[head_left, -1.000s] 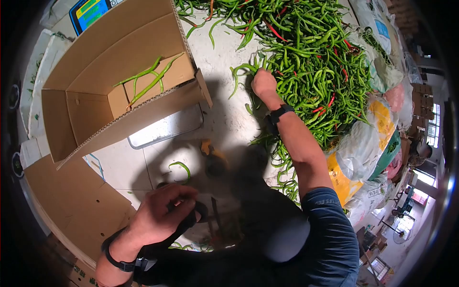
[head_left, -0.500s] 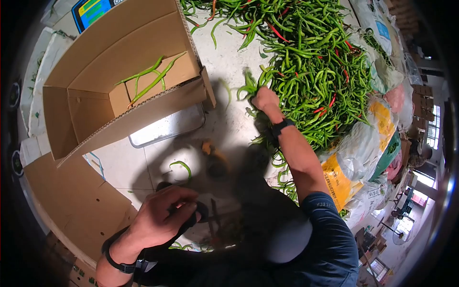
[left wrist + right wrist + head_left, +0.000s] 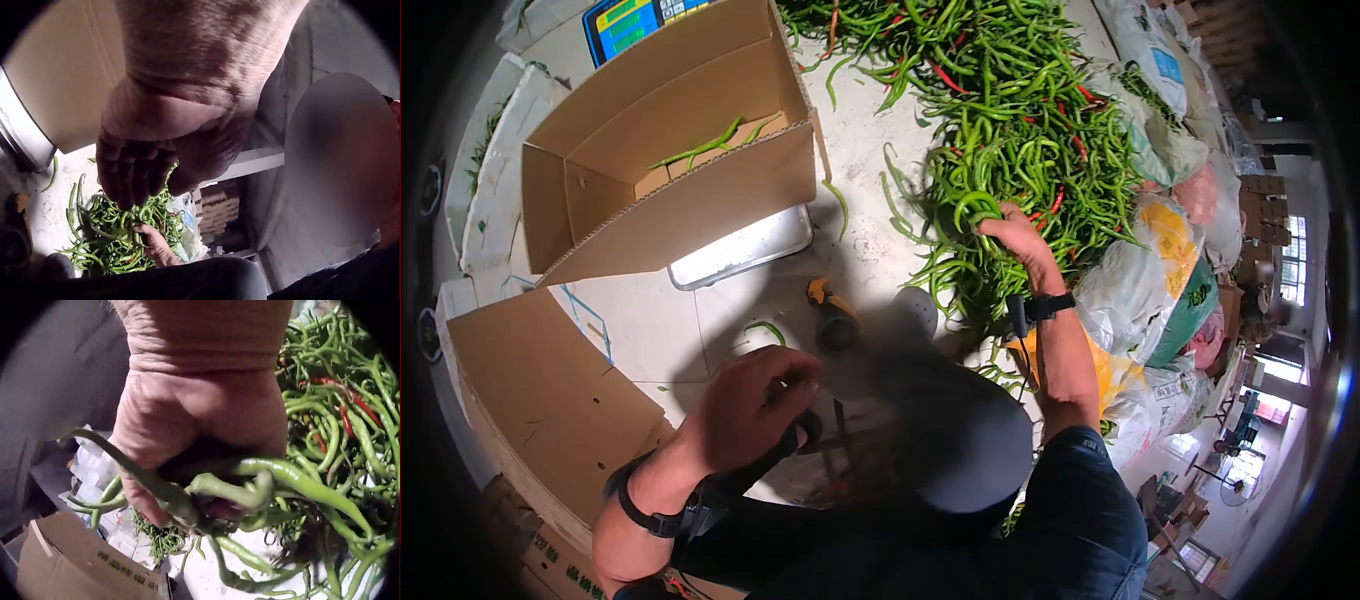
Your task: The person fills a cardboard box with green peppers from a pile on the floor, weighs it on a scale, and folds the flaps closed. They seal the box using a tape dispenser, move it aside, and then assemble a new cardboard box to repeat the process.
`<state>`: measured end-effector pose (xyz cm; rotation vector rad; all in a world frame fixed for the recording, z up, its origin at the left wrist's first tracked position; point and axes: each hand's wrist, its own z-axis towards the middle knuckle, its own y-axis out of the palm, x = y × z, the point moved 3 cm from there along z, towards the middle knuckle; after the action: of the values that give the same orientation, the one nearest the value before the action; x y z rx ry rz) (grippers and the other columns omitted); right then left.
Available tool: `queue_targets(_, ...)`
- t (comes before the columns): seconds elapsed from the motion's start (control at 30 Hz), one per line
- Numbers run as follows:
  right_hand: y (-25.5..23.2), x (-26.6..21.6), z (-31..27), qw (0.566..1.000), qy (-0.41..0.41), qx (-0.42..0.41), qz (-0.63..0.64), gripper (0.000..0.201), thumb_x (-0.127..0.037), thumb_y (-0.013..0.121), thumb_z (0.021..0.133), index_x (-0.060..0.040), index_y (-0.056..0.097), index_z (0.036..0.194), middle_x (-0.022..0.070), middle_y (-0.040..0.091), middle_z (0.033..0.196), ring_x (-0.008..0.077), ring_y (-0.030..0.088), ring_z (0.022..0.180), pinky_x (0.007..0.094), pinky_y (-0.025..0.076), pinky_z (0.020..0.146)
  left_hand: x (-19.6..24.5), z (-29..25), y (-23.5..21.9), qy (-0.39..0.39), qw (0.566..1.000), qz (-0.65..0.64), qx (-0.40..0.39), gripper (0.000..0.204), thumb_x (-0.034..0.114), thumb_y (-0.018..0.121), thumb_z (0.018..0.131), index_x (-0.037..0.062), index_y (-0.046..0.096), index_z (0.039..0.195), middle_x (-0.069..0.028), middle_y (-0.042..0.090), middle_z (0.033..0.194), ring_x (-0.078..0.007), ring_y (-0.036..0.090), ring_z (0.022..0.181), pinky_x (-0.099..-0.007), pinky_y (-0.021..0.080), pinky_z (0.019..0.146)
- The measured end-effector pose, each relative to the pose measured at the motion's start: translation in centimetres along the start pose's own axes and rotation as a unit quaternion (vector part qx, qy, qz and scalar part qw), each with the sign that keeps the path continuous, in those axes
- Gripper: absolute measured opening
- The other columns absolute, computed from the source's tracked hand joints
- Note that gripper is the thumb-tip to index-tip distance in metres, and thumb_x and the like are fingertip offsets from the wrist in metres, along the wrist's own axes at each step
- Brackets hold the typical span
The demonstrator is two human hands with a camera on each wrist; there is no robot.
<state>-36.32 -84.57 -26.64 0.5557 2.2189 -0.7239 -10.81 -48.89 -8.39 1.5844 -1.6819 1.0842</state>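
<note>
My right hand is over the near part of a big heap of green chili peppers, which has some red ones mixed in. In the right wrist view its fingers and thumb curl round several green chili peppers, their ends sticking out on both sides. My left hand hovers at the lower left, in front of my body. Its fingers hang loosely bent, and nothing shows in them in the left wrist view. A few green peppers lie inside an open cardboard box.
The box stands over a metal tray. One loose pepper lies by its right corner, another nearer me. A yellow-and-black object sits mid-table. Stuffed plastic bags line the right; a scale display stands behind the box.
My right hand has moved right and nearer to me along the heap. A pepper blurred beside that hand earlier now lies by the box's corner. My left hand has hardly moved.
</note>
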Motion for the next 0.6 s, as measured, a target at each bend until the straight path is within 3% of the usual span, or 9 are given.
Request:
queue_targets(0.07, -1.3, -1.5, -2.7, 1.0, -0.005, 0.009, 0.021, 0.04, -0.018, 0.075, 0.074, 0.0009, 0.067, 0.107, 0.0048, 0.069, 0.097, 0.0146, 0.063, 0.087, 0.0279, 0.048, 0.083, 0.4, 0.0, 0.3, 0.038, 0.999, 0.018, 0.01, 0.021, 0.011, 0.063, 0.093, -0.0027, 0.066, 0.109, -0.0108, 0.071, 0.09, -0.016, 0.068, 0.081, -0.0297, 0.053, 0.075)
queue_targets(0.17, -4.0, -1.9, -5.0, 0.995, -0.039, 0.05, 0.082, 0.037, -0.015, 0.077, 0.075, -0.001, 0.066, 0.106, 0.0032, 0.069, 0.094, 0.0124, 0.062, 0.086, 0.0271, 0.048, 0.081, 1.0, 0.4, 1.1, 0.018, 0.999, 0.025, -0.02, 0.022, 0.012, 0.064, 0.094, -0.0026, 0.066, 0.11, -0.0115, 0.071, 0.091, -0.0154, 0.067, 0.08, -0.0304, 0.053, 0.075)
queue_targets(0.3, -5.7, -4.3, -8.3, 0.986, -0.117, 0.006, 0.118, 0.036, -0.011, 0.078, 0.076, -0.003, 0.063, 0.108, 0.0021, 0.069, 0.094, 0.0104, 0.063, 0.086, 0.0251, 0.048, 0.076, 1.3, 0.8, 2.2, 0.024, 0.999, 0.034, -0.027, 0.024, 0.015, 0.062, 0.094, -0.0018, 0.066, 0.11, -0.012, 0.071, 0.089, -0.0146, 0.066, 0.08, -0.0308, 0.052, 0.075)
queue_targets(0.4, -5.8, -6.1, -10.9, 0.946, -0.197, -0.022, 0.255, 0.034, -0.011, 0.076, 0.078, -0.002, 0.063, 0.108, 0.0068, 0.068, 0.095, 0.0184, 0.066, 0.084, 0.0299, 0.053, 0.077, 2.0, 1.2, 3.0, 0.027, 0.998, 0.041, -0.042, 0.026, 0.018, 0.062, 0.094, -0.0017, 0.066, 0.111, -0.0119, 0.07, 0.089, -0.0147, 0.066, 0.083, -0.0304, 0.052, 0.076)
queue_targets(0.5, -6.9, -6.6, -11.8, 0.928, -0.148, -0.069, 0.336, 0.038, -0.008, 0.074, 0.077, 0.0004, 0.062, 0.112, 0.0127, 0.068, 0.096, 0.0242, 0.068, 0.086, 0.0353, 0.056, 0.07, 1.7, 1.9, 4.4, 0.015, 0.997, -0.003, -0.075, 0.027, 0.019, 0.063, 0.095, -0.0018, 0.066, 0.112, -0.0108, 0.07, 0.094, -0.0148, 0.065, 0.087, -0.0297, 0.052, 0.078)
queue_targets(0.53, -5.9, -8.2, -12.6, 0.936, -0.166, -0.039, 0.308, 0.042, -0.027, 0.071, 0.077, -0.0005, 0.058, 0.107, 0.009, 0.059, 0.09, 0.0203, 0.059, 0.072, 0.0318, 0.048, 0.056, 1.3, 2.3, 5.1, -0.001, 0.994, -0.051, -0.098, 0.027, 0.018, 0.063, 0.095, -0.001, 0.066, 0.113, -0.0104, 0.07, 0.096, -0.0152, 0.065, 0.088, -0.03, 0.052, 0.078)
queue_targets(0.6, -5.5, -10.3, -13.4, 0.916, -0.176, -0.111, 0.343, 0.041, -0.032, 0.07, 0.077, -0.0033, 0.056, 0.103, 0.0071, 0.054, 0.088, 0.019, 0.054, 0.067, 0.032, 0.046, 0.057, 0.2, 3.4, 6.7, 0.0, 0.993, -0.032, -0.111, 0.026, 0.018, 0.063, 0.095, -0.0001, 0.067, 0.113, -0.0093, 0.07, 0.098, -0.0146, 0.065, 0.089, -0.0296, 0.052, 0.08)
